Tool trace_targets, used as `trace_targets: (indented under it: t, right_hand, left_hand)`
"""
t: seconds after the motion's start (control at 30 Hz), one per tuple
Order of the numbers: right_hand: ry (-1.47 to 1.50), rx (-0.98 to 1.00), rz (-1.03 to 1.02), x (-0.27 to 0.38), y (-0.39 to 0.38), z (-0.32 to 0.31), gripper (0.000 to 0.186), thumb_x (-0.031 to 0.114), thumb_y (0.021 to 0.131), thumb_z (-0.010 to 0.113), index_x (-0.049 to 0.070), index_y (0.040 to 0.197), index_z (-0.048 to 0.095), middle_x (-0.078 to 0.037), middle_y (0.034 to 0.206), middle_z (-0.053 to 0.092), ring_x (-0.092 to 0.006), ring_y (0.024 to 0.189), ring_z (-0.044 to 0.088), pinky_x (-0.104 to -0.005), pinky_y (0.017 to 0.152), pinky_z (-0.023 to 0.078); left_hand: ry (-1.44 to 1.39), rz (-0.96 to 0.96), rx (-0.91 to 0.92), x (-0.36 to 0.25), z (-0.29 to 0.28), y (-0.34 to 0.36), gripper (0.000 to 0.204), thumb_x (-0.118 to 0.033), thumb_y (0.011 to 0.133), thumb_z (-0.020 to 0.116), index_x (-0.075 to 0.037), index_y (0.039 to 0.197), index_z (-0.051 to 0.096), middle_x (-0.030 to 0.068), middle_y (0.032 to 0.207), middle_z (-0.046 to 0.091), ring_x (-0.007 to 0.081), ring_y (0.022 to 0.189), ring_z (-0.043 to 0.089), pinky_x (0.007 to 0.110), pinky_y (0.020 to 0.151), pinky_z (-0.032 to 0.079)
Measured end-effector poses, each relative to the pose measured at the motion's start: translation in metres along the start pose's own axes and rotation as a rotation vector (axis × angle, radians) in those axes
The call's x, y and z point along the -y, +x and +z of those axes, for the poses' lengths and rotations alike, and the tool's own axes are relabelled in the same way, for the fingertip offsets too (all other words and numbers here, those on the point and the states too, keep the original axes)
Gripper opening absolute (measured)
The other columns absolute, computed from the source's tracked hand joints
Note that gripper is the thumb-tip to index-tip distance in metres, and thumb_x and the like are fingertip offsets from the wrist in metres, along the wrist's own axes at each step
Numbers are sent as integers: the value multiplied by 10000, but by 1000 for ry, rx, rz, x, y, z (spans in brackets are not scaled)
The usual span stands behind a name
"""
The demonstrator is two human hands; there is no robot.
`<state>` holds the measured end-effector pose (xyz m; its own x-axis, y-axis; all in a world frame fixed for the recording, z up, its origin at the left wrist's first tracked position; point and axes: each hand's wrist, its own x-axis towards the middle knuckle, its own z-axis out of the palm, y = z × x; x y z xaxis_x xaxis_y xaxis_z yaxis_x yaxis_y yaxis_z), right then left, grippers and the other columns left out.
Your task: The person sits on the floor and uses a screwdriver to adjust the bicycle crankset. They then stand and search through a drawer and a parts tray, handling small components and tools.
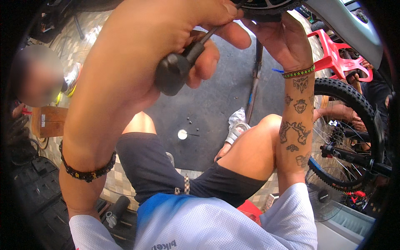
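Observation:
My left hand (196, 41) is raised at the top of the head view, its fingers curled round a screwdriver with a thick black handle (174, 71). The screwdriver's thin shaft slants up to the right, past my thumb and forefinger, toward a bicycle's dark chainring (271, 6). Where the tip ends cannot be made out. My right hand (287, 39) is at the lower edge of the chainring, thumb on the left side and fingers bent up round it. Its fingertips are hidden behind the chainring. Above and right of it runs a pale grey bicycle frame (346, 25).
A dark mat (200, 154) bears a small white round dish (182, 134) and several tiny dark parts. A pole (255, 79) stands beside my sandalled foot (237, 133). At right are a red plastic stool (333, 54), a bicycle wheel (371, 100) and another person's hand (358, 123). A wooden stool (48, 121) is left.

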<state>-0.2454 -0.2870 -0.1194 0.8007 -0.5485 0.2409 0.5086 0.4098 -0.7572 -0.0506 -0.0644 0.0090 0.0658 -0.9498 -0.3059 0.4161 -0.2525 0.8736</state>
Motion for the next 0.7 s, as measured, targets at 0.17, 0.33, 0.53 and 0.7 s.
trace_targets:
  t: [0.17,0.33,0.53,0.7]
  right_hand:
    - [-181,-33,-47,11,-7,29,385,197,1079,638,-47,1375,665,-198,1349,742,-306,1293,691,-506,1192,498]
    - [-249,-77,-104,9,-9,29,370,183,1073,631,-53,1356,670,-200,1315,755,-296,1269,708,-504,1164,525]
    - [-108,-119,-85,1,-11,26,352,157,1054,647,-47,1339,679,-182,1280,772,-287,1220,721,-485,1155,526]
    - [-42,-109,-69,-1,-11,21,358,165,1060,652,-48,1346,673,-181,1298,765,-293,1234,714,-485,1167,523]
  left_hand:
    - [325,364,-78,46,-17,16,304,-177,1074,697,47,1277,731,120,887,777,84,483,610,207,421,452]
    - [314,351,-76,50,-18,19,335,-195,1076,684,53,1297,721,133,891,774,88,460,611,206,396,449]
    - [360,361,-90,52,-16,17,341,-183,1074,682,59,1313,714,147,901,778,88,463,613,197,405,451]
    - [320,385,-60,55,-13,19,348,-169,1072,682,66,1328,694,158,915,777,95,464,615,202,405,456]
